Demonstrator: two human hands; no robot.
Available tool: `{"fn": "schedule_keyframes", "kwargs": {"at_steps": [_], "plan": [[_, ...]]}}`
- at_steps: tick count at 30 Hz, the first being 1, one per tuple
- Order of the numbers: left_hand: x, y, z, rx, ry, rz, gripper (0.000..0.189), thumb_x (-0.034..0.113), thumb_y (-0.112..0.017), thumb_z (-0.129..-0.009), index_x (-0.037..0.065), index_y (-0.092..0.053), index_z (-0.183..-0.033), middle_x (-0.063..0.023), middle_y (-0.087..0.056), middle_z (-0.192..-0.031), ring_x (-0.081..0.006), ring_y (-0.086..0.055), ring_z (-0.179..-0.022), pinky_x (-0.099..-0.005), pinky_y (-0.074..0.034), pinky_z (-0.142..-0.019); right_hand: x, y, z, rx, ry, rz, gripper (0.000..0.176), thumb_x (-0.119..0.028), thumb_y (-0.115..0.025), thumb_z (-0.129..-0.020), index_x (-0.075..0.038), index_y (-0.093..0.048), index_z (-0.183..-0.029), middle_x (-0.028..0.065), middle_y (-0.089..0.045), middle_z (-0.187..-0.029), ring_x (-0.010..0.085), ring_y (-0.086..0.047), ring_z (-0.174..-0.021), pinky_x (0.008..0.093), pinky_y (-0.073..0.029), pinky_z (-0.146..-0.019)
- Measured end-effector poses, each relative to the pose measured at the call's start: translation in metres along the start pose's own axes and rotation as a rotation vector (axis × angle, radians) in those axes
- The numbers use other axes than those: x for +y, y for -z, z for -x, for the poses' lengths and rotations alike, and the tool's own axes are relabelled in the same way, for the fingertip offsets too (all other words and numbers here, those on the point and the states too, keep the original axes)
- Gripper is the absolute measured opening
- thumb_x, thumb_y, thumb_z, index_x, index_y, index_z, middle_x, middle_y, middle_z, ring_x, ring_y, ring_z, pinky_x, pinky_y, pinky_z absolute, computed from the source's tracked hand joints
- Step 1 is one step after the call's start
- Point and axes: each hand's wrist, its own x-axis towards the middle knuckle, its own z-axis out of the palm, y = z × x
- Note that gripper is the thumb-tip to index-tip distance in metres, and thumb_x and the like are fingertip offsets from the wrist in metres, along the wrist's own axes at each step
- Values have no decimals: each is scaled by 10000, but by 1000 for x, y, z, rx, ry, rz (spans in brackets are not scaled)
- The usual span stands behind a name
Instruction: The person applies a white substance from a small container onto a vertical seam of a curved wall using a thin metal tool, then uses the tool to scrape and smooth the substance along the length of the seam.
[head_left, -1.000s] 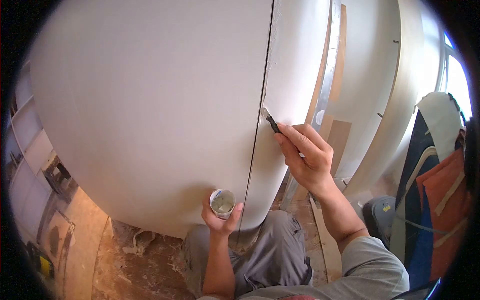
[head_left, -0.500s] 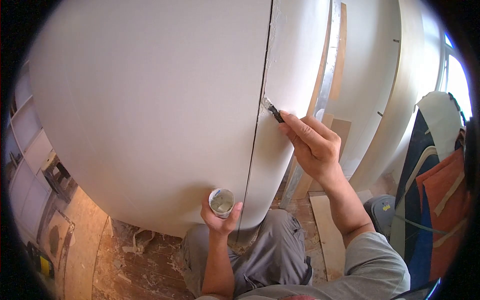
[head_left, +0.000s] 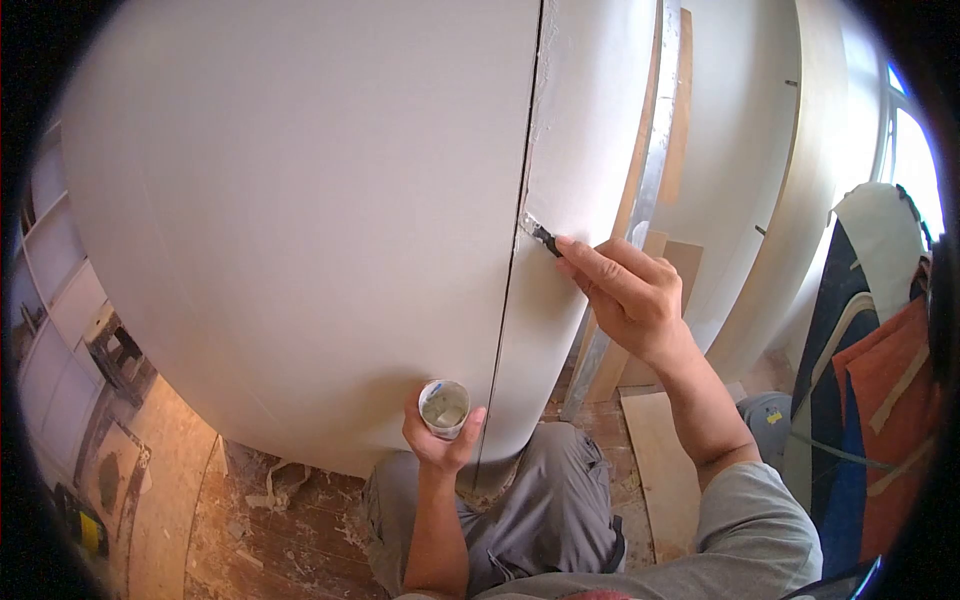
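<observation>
A large pale panel (head_left: 300, 220) fills the view, with a dark vertical seam (head_left: 508, 290) right of its middle. Rough whitish paste (head_left: 543, 90) lines the upper part of the seam. My right hand (head_left: 632, 290) pinches a small dark-handled putty knife (head_left: 543, 238), its blade tip touching the surface beside the seam. Low in front of the panel, left of the seam, my left hand (head_left: 440, 445) is wrapped round a small cup (head_left: 444, 408) with greyish paste inside, its opening facing up.
Wooden strips and a metal straightedge (head_left: 655, 150) stand at right. Beyond them are a grey container (head_left: 768, 425) and orange and blue sheets (head_left: 890, 370). A stool (head_left: 118, 350) and shelving (head_left: 55, 250) are at left. Scraps lie on the stained wooden floor (head_left: 300, 520).
My right hand and the putty knife have moved slightly down along the seam. My left hand and the cup have barely shifted.
</observation>
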Motion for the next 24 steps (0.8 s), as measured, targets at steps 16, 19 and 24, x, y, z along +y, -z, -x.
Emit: {"fn": "schedule_keyframes", "kwargs": {"at_steps": [16,19,24], "plan": [[4,-2,0,11,67,89,643,174,-982,-794,-27,-626,-1291,-98,-739,-1078,-192,-721,-956,-350,-595,-869,10,12,-3,-89,111,15,396,-72,-876,-934,-78,-799,-1322,5,-618,-747,103,-591,-523,322,-475,-416],[4,-1,0,3,64,53,658,173,-986,-793,-27,-620,-1301,-95,-742,-1075,-189,-724,-954,-350,-596,-868,15,16,-5,-111,176,40,438,-55,-874,-893,-81,-800,-1324,2,-617,-747,103,-600,-532,314,-489,-422],[9,-1,-1,6,59,37,668,176,-987,-790,-30,-615,-1305,-98,-745,-1073,-192,-727,-949,-353,-599,-866,31,23,-19,-147,252,121,452,-32,-890,-890,-81,-803,-1331,9,-699,-775,78,-630,-546,275,-478,-410]]}}
